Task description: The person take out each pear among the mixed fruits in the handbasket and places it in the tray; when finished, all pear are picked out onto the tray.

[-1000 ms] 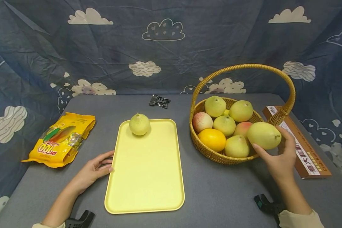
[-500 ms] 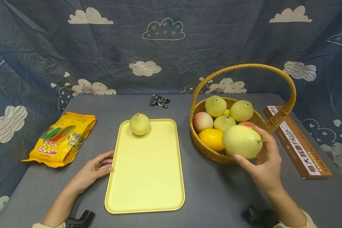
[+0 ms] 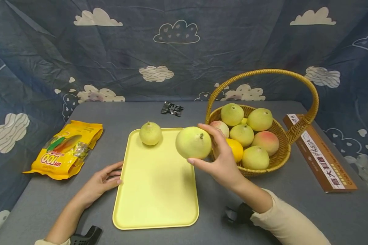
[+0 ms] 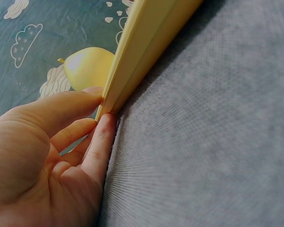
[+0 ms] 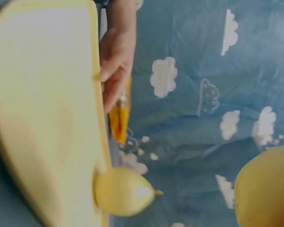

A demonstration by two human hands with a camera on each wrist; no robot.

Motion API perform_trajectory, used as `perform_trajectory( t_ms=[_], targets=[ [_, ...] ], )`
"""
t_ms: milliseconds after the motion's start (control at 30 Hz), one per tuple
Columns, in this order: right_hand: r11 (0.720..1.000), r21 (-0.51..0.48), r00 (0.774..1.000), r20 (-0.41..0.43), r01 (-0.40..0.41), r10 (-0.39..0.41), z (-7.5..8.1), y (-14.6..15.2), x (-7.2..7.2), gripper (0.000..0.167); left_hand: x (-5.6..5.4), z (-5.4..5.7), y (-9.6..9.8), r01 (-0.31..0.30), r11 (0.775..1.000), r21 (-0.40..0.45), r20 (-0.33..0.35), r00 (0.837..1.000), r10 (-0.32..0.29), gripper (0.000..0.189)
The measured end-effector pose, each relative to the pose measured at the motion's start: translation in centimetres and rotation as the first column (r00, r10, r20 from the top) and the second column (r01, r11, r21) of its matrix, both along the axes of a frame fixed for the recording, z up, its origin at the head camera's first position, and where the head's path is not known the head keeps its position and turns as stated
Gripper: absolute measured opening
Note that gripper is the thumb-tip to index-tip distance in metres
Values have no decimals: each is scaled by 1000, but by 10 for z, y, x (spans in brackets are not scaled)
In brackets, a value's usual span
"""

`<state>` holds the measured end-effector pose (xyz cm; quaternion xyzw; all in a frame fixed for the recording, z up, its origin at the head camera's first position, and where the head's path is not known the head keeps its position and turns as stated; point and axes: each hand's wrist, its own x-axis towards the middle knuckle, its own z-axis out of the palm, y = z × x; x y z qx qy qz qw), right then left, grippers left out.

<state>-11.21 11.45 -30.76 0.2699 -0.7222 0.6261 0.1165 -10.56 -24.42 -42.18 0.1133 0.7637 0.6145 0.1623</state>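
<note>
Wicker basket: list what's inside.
Four green fruits, two reddish fruits, one orange-yellow fruit, and something yellow between them. The fruit covers whatever lies deeper; the right hand hides part of the basket.

Right hand (image 3: 225,165) covers part of the orange fruit (image 3: 236,150), and the held green fruit (image 5: 267,189) runs off the right wrist view

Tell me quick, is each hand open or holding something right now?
Left hand: closed, holding the tray by its edge.
Right hand: closed, holding a pale green fruit.
</note>
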Motion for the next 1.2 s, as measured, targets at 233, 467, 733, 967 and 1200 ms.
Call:
perform_trajectory(
  t_ms=[233, 467, 733, 967, 1200],
  targets=[
    [998, 42, 972, 228, 55, -64, -8, -43, -29, 69, 0, 0, 0, -3, 1000, -2, 14, 1000, 3, 65],
    [982, 116, 912, 368, 146, -179, -59, -55, -75, 70, 0, 0, 0, 0, 1000, 1, 7, 1000, 0, 64],
    [981, 126, 879, 438, 150, -191, -87, -58, -99, 74, 1, 4, 1, 13, 1000, 7, -9, 1000, -13, 62],
    [983, 159, 876, 458, 90, -154, -92, -56, -107, 75, 1, 3, 0, 4, 1000, -2, 8, 1000, -4, 63],
    [987, 147, 867, 482, 62, -126, -81, -57, -106, 77, 1, 1, 0, 3, 1000, 0, 12, 1000, -3, 63]
  ],
)
